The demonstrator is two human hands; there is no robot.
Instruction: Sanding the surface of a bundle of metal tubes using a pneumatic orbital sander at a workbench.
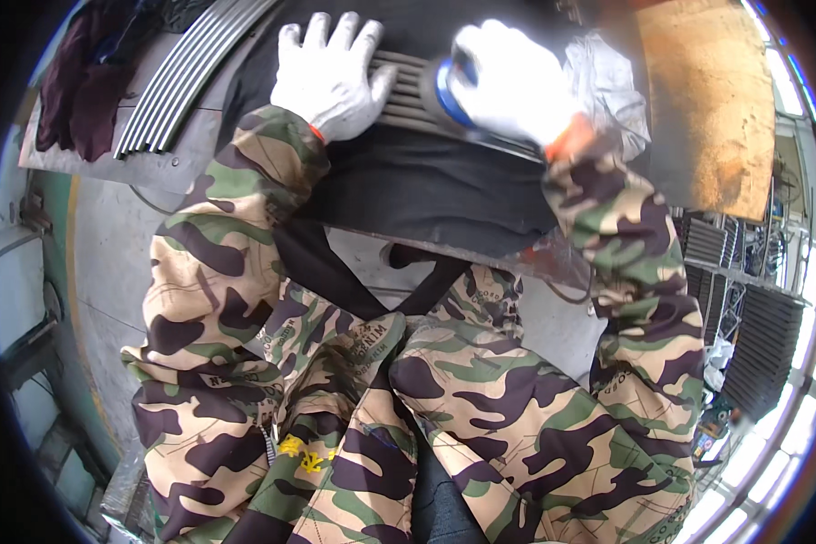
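While the grey ribbed metal grille panel (pixel 408 95) lies flat on the black cloth-covered workbench (pixel 426 195), it is pinned by the white-gloved left hand (pixel 328 74), fingers spread and palm pressed flat on its left end, so nothing is gripped there. A blue-banded round power tool (pixel 451 89) is clamped in the white-gloved right hand (pixel 508 82), fingers wrapped tight around the body, and is set against the panel's ribs near its middle; the working face is hidden, so what kind of tool it is cannot be told. Judged from this, surface work on the ribs is in hand. For a good result, the panel should be kept pressed down so it is not dragged on the cloth, the tool should be run along the ribs rather than across them, and the left fingers should be kept well off the tool's path, since the two hands sit close together. A crumpled white rag (pixel 607 86) lies just right of the tool, a rust-orange flat board (pixel 707 100) beyond it, and a bundle of grey ribbed strips (pixel 186 72) at the upper left.
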